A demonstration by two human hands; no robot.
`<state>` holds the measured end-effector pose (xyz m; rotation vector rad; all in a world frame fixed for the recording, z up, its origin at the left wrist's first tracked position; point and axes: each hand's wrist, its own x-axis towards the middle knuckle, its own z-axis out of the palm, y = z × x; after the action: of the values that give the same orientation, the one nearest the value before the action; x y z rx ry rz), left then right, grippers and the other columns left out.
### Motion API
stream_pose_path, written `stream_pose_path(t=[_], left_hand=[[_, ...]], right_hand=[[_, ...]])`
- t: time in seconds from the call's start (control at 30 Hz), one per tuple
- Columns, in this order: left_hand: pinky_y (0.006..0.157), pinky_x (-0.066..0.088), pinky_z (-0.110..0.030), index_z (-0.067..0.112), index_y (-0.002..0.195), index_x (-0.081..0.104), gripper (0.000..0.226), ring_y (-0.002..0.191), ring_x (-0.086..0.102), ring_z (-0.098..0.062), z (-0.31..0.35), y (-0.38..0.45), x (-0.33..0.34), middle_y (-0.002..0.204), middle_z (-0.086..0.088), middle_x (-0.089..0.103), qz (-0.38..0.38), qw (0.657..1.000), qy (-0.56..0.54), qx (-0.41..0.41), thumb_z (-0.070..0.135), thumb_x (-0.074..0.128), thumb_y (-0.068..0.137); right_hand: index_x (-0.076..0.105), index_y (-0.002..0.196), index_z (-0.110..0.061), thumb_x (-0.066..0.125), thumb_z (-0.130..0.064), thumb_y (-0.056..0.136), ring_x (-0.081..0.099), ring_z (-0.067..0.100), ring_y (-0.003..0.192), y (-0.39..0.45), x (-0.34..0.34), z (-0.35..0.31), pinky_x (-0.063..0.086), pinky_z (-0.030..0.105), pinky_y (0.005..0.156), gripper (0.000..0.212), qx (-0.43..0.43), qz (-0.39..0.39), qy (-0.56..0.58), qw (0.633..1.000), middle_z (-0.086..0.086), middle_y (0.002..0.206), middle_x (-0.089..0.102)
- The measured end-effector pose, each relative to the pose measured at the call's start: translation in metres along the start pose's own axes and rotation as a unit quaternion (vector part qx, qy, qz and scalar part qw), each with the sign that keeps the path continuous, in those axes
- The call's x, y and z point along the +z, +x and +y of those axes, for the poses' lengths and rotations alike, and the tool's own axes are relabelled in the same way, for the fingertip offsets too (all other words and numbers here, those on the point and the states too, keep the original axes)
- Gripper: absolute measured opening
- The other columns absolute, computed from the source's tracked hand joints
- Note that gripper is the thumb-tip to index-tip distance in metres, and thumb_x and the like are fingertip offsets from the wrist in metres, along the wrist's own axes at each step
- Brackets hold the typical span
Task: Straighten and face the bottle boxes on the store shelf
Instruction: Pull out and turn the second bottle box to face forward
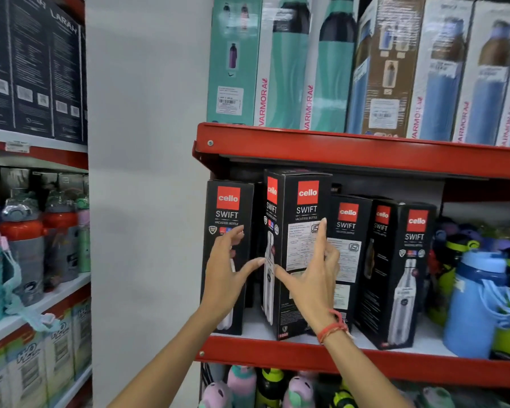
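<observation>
While both arms reached up to the middle shelf (277,350), a red-edged board with a white deck, four black bottle boxes stood there in a loose row. The leftmost box (228,207) faced forward at the shelf's left end. Beside it the tall box (302,198) stood turned, showing a narrow side panel on the left and a broad panel of printed text toward the camera, its top close under the red shelf above (351,156). To its right stood a shorter third box (348,228), its text panel forward, and then a fourth box (407,260), angled so that two faces showed, one with a steel bottle pictured.

The left hand (226,278) was spread open in front of the leftmost box, its fingers (233,235) lifted and its thumb stretched right to the tall box's left corner; whether the thumb pressed on the card could not be told. The right hand (312,278), a red thread bracelet (334,326) at the wrist, was also open, its thumb pointing left across the tall box's front, its forefinger raised along the box's right edge, the other fingers curled behind that edge. Neither hand was closed around anything.

On the shelf above stood teal boxes (280,69) and blue boxes (442,78). Loose blue and green bottles (477,298) crowded the right of the middle shelf.
</observation>
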<state>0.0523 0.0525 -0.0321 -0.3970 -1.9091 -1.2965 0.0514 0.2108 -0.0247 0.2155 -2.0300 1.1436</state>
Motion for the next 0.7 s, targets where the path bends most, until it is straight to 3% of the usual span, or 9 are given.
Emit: stream_pose_path(t=[0.13,0.23,0.3,0.4,0.53,0.63,0.7], left_hand=[[0.103,0.041,-0.026,0.028,0.146,0.033,0.085,0.124,0.047,-0.005,0.020,0.000,0.007,0.135,0.008,0.050,-0.080,0.995,-0.035,-0.042,0.034,0.078,0.074],[0.087,0.045,-0.010,0.033,0.145,0.028,0.086,0.114,0.052,0.004,0.038,-0.006,0.005,0.124,0.020,0.052,-0.177,0.978,-0.086,-0.071,0.020,0.078,0.077],[0.080,0.049,-0.009,0.031,0.143,0.032,0.080,0.113,0.060,-0.003,0.044,-0.011,0.003,0.122,0.019,0.059,-0.206,0.969,-0.114,-0.079,0.015,0.076,0.078],[0.083,0.054,-0.019,0.025,0.144,0.034,0.077,0.117,0.061,-0.009,0.050,-0.019,0.001,0.130,0.007,0.061,-0.192,0.969,-0.143,-0.068,0.009,0.074,0.081],[0.092,0.052,-0.024,0.027,0.147,0.031,0.080,0.120,0.057,-0.005,0.050,-0.022,0.020,0.134,0.011,0.057,-0.137,0.982,-0.115,-0.053,0.017,0.075,0.080],[0.108,0.044,-0.041,0.031,0.151,0.021,0.091,0.132,0.049,-0.009,0.036,-0.012,0.034,0.145,0.010,0.050,-0.106,0.990,-0.081,-0.050,0.027,0.077,0.079],[0.111,0.039,-0.046,0.033,0.152,0.018,0.093,0.134,0.046,-0.010,0.026,-0.003,0.041,0.146,0.011,0.049,-0.100,0.992,-0.063,-0.050,0.028,0.077,0.080]], right_hand=[[-0.005,0.148,-0.049,0.086,-0.035,0.065,0.034,0.013,0.129,0.000,-0.040,-0.003,0.036,0.034,0.103,0.124,-0.016,-0.068,0.084,0.994,0.004,0.143,0.030],[0.004,0.148,-0.049,0.087,-0.029,0.064,0.031,0.003,0.135,-0.004,-0.068,-0.001,0.031,0.033,0.111,0.121,-0.010,-0.147,0.162,0.976,-0.013,0.146,0.031],[0.007,0.148,-0.049,0.088,-0.023,0.064,0.033,0.003,0.138,-0.002,-0.082,0.005,0.030,0.037,0.116,0.120,-0.005,-0.202,0.195,0.960,-0.017,0.151,0.032],[0.011,0.145,-0.056,0.088,-0.024,0.063,0.040,0.008,0.136,0.011,-0.096,0.011,0.032,0.043,0.115,0.117,-0.005,-0.292,0.208,0.934,-0.021,0.149,0.037],[0.012,0.145,-0.054,0.077,-0.005,0.076,0.045,0.010,0.131,0.038,-0.097,0.014,0.048,0.039,0.103,0.107,0.001,-0.358,0.228,0.906,-0.036,0.130,0.040],[0.010,0.149,-0.048,0.073,-0.007,0.081,0.052,-0.005,0.119,0.055,-0.082,0.019,0.056,0.022,0.077,0.102,-0.002,-0.358,0.232,0.904,-0.020,0.150,0.034],[0.007,0.149,-0.047,0.072,-0.008,0.083,0.053,-0.009,0.116,0.063,-0.068,0.026,0.056,0.020,0.076,0.101,-0.010,-0.360,0.227,0.905,-0.016,0.154,0.030]])
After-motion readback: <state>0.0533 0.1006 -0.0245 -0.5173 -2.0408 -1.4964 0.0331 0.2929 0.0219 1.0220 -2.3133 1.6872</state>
